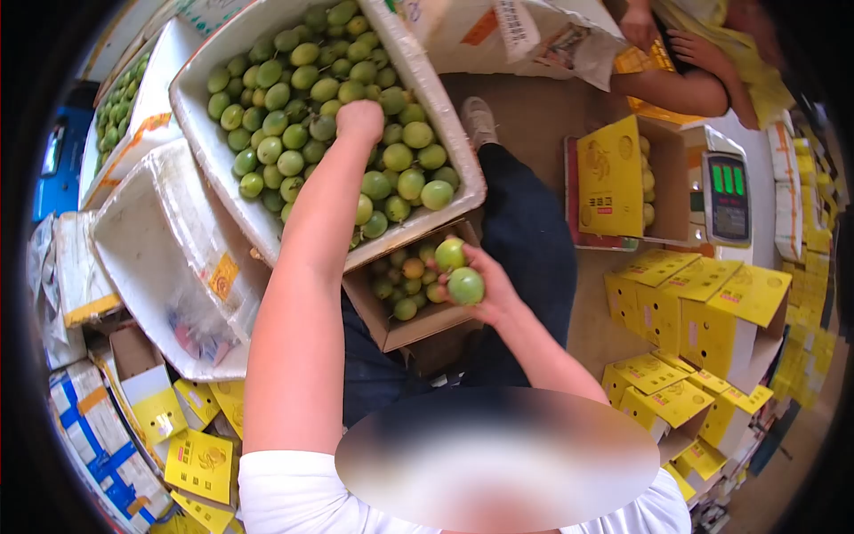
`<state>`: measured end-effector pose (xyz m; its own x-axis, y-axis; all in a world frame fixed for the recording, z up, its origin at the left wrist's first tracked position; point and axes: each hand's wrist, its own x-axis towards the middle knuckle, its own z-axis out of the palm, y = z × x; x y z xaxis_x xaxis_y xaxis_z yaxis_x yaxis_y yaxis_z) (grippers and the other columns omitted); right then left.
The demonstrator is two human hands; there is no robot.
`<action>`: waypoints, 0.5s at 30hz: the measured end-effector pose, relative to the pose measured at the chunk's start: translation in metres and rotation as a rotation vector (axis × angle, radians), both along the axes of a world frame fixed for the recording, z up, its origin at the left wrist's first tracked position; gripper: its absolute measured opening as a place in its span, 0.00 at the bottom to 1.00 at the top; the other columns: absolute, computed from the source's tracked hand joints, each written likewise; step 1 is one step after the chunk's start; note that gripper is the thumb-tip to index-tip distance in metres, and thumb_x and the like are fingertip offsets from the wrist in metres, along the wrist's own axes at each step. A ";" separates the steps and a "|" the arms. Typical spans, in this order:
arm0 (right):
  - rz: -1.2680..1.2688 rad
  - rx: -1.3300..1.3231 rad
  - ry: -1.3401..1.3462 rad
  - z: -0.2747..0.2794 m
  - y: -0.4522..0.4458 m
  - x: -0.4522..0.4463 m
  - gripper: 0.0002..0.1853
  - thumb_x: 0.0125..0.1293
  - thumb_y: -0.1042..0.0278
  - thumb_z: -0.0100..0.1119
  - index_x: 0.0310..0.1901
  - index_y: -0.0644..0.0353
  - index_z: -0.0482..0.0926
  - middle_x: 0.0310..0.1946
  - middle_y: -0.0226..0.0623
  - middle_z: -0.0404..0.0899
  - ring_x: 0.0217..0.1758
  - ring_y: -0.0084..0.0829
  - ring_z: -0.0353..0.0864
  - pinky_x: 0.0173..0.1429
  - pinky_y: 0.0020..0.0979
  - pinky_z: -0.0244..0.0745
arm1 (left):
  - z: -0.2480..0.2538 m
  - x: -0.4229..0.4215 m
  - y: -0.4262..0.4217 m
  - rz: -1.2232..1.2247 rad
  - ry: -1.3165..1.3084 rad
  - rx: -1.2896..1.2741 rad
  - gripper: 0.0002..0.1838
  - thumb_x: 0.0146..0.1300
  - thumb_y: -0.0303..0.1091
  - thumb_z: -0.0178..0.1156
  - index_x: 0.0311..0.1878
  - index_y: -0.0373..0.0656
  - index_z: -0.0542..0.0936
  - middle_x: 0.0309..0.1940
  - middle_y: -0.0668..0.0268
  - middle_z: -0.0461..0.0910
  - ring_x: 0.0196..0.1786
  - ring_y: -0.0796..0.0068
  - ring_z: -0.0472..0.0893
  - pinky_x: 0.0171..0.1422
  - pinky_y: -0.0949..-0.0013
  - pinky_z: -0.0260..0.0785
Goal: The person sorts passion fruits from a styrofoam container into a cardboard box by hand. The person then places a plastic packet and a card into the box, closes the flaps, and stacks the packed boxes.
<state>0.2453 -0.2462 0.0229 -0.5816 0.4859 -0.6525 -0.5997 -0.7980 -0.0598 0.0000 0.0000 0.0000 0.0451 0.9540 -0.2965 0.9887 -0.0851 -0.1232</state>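
My left hand (360, 123) reaches into a big white foam box (182, 98) full of round green passion fruits (289, 98). Its fingers are curled down among the fruit, and what they hold, if anything, is hidden. Two passion fruits (465, 286) rest in my right hand (495, 283), its fingers bent round them. That hand is above the right side of a small cardboard box (391, 335) between my legs. Inside this box lie several green and yellowish passion fruits (406, 283).
An empty-looking foam box (133, 231) stands on the left. To the right are a digital scale (729, 196), an open yellow-flapped carton (609, 178) with fruit and stacked yellow cartons (694, 303). Another person's arm (672, 92) shows at upper right.
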 end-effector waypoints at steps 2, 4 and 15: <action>-0.005 0.032 -0.018 -0.014 -0.012 -0.026 0.21 0.71 0.54 0.49 0.63 0.42 0.65 0.46 0.44 0.78 0.39 0.36 0.81 0.41 0.40 0.82 | -0.027 -0.022 0.011 0.028 -0.052 0.095 0.17 0.61 0.39 0.51 0.43 0.37 0.82 0.40 0.53 0.83 0.45 0.54 0.83 0.50 0.54 0.75; 0.001 -0.020 0.001 -0.002 -0.041 -0.002 0.20 0.71 0.53 0.49 0.62 0.45 0.65 0.45 0.44 0.78 0.39 0.38 0.81 0.41 0.39 0.81 | -0.057 0.005 0.003 0.240 -0.261 0.204 0.27 0.70 0.45 0.37 0.39 0.36 0.84 0.42 0.49 0.83 0.46 0.49 0.82 0.54 0.51 0.72; 0.132 0.037 -0.114 0.006 -0.054 -0.003 0.22 0.70 0.46 0.48 0.55 0.54 0.71 0.44 0.41 0.79 0.34 0.32 0.80 0.35 0.34 0.79 | 0.015 0.017 -0.052 0.281 -0.401 0.320 0.22 0.59 0.37 0.62 0.57 0.48 0.73 0.52 0.51 0.75 0.47 0.52 0.80 0.49 0.58 0.74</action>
